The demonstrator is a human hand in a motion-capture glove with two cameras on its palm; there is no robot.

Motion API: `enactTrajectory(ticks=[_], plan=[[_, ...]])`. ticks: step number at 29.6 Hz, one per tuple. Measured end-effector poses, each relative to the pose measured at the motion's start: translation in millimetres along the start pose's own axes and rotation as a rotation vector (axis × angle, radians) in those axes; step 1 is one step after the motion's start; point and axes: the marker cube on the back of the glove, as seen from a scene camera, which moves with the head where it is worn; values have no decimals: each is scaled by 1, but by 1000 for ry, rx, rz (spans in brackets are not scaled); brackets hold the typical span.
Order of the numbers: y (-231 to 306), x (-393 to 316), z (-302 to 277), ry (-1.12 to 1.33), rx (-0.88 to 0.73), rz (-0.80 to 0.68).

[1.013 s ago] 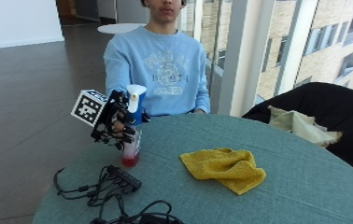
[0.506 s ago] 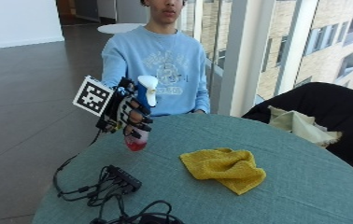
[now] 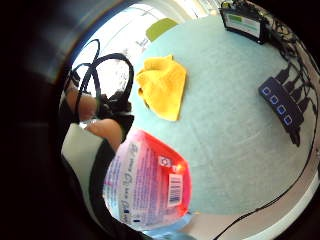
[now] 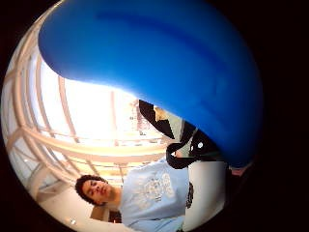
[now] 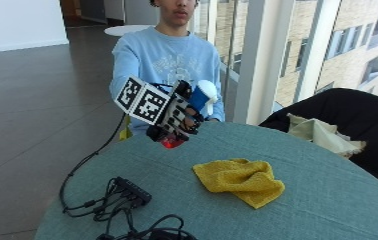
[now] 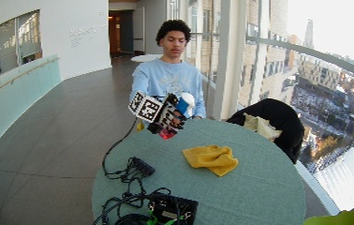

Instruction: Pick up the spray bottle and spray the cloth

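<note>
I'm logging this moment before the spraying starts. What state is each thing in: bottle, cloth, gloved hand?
spray bottle: lifted off the table, gripped, blue-and-white head up, pink body below the hand.
right hand: raised above the table edge, fingers curled round the bottle.
yellow cloth: crumpled, lying on the table, untouched, apart from the hand.
table: green cover, bearing the cloth and black cables.

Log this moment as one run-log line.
phase: bottle lifted | right hand: grips bottle above table | cloth: on table, apart from bottle | spray: not seen
</note>
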Motion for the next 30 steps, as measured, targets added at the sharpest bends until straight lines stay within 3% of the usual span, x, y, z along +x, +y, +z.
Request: enactTrajectory(ticks=[12, 30], plan=[[-20, 3, 29, 59, -151, 114], [-26, -2, 53, 94, -201, 122]])
